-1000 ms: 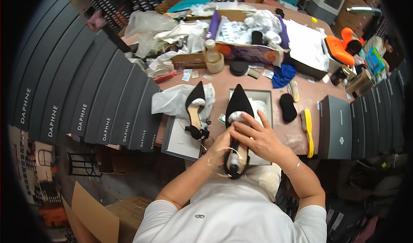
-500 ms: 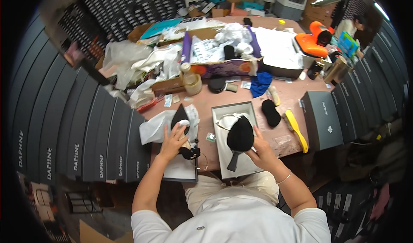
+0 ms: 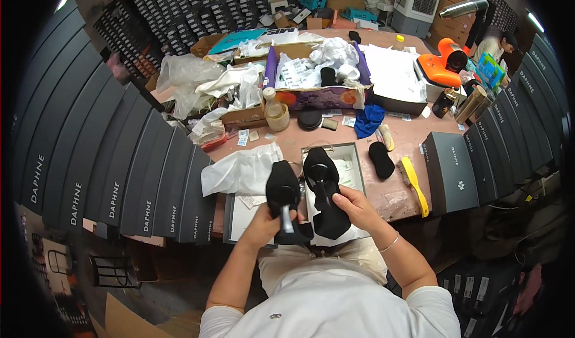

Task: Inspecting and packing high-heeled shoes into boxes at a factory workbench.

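While your left hand [image 3: 263, 223] grips one black shoe [image 3: 283, 200] by its heel, your right hand's [image 3: 353, 206] fingers close around the other shoe [image 3: 326, 191], both held above the open box [image 3: 353, 158].

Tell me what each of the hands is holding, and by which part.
The left hand grips a black high-heeled shoe by its heel end, around the stiletto. The right hand holds the second black shoe by its side, near the middle.

Bright, even overhead light; tube lamps glare at the top corners, far above the open shoe box [image 3: 353, 158]. Box stacks beside it bow strongly toward the black fisheye rim; focus sharp, shadows soft.
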Demonstrator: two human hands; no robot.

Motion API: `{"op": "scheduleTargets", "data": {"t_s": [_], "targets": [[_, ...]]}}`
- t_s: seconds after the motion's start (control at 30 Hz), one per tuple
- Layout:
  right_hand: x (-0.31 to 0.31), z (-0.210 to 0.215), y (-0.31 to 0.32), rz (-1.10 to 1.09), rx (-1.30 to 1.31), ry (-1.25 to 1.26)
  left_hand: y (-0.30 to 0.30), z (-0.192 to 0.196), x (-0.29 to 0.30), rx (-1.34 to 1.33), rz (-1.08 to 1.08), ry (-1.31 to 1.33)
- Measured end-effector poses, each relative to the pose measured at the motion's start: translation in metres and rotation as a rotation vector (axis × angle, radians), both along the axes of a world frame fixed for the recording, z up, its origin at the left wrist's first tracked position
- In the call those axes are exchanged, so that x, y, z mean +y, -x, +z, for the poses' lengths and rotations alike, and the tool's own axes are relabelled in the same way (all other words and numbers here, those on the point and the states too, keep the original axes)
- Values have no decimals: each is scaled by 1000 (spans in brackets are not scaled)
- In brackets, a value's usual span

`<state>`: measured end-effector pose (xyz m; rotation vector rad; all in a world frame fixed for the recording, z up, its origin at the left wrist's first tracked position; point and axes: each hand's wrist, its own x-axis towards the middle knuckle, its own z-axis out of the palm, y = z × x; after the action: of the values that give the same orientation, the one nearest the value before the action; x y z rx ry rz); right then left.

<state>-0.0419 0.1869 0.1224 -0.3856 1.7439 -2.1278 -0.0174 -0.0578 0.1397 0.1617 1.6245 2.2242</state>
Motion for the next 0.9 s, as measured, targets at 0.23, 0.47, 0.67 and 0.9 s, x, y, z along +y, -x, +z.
{"op": "scheduleTargets", "data": {"t_s": [0.23,0.47,0.67,0.9], "targets": [[13,-11,-10,112,102,-159,-11,-3,-5,48,-115,-25],[-5,-11,3,13,-309,188,6,9,4,-443,-86,-561],[-6,-16,11,9,-479,249,15,-3,1,-505,-108,-631],[-8,-7,9,85,-382,174,16,-5,-4,-502,-146,-666]]}}
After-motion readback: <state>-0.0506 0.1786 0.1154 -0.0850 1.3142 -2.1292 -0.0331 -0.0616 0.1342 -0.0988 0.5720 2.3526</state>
